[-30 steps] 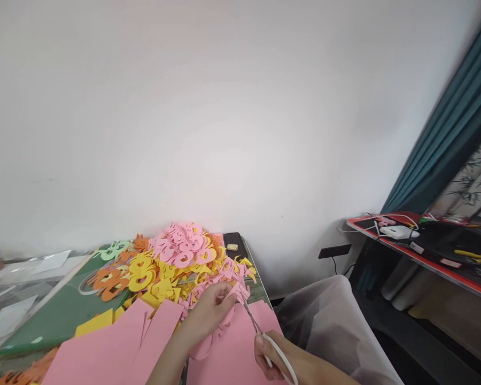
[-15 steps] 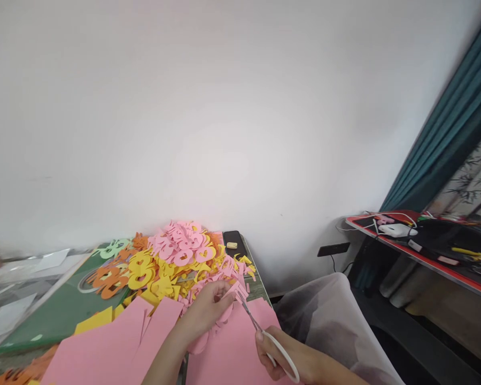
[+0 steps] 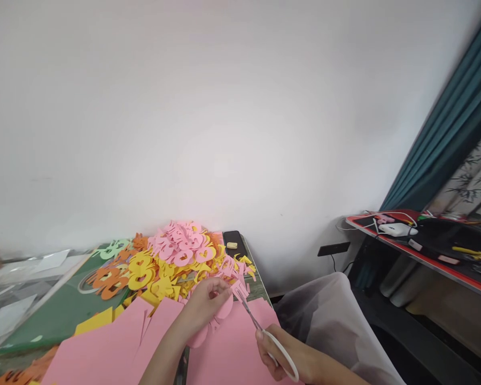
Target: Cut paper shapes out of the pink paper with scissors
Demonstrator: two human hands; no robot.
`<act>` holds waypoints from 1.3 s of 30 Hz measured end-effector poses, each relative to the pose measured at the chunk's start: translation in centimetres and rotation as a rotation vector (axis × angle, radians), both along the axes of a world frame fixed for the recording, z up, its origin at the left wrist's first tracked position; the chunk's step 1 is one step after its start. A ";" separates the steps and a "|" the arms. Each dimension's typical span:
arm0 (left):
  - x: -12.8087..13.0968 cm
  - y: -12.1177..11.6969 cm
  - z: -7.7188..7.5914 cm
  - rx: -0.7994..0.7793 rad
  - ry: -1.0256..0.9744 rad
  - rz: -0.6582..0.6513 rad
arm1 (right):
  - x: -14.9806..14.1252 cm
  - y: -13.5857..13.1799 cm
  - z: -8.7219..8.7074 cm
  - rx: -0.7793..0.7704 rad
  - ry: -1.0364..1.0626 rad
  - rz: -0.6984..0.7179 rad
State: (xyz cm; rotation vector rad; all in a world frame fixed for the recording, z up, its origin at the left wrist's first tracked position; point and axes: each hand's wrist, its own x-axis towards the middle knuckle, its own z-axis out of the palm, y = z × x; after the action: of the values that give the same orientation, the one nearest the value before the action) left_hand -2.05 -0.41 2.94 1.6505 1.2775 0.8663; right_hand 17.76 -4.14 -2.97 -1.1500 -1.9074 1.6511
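My left hand [image 3: 203, 306] is closed on a pink paper cutout [image 3: 220, 315] held just above the pink sheets [image 3: 112, 347] at the bottom of the view. My right hand [image 3: 282, 359] grips white-handled scissors [image 3: 264, 334], whose blades point up and left into the edge of the cutout near my left fingertips. Beyond the hands lies a heap of pink, yellow and orange paper cutouts [image 3: 168, 262] on a green mat [image 3: 60, 315].
A black phone-like object [image 3: 234, 243] lies at the table's far corner by the white wall. A translucent plastic bag [image 3: 332, 321] stands right of the table. A red-edged shelf [image 3: 425, 251] with cables and tools is at right, beside a teal curtain [image 3: 452, 128].
My left hand has turned the pink cutout slightly downward and left. The scissors have shifted a little with it, blades still at the paper's edge.
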 end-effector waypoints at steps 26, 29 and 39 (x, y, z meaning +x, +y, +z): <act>0.1 -0.3 0.0 -0.025 -0.014 0.029 | 0.1 0.8 -1.9 0.018 0.035 0.013; 0.1 -0.3 0.0 -0.018 0.006 0.029 | 0.0 0.9 -2.3 -0.020 0.054 0.008; 0.2 -0.4 0.1 -0.026 -0.005 0.030 | -0.3 0.7 -1.8 -0.044 0.116 0.008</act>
State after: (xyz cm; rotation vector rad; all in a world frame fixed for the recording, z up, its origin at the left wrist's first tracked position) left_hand -1.87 -0.76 3.08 1.6114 1.3080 0.8679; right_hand 17.47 -3.42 -4.78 -1.0398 -1.8147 1.7327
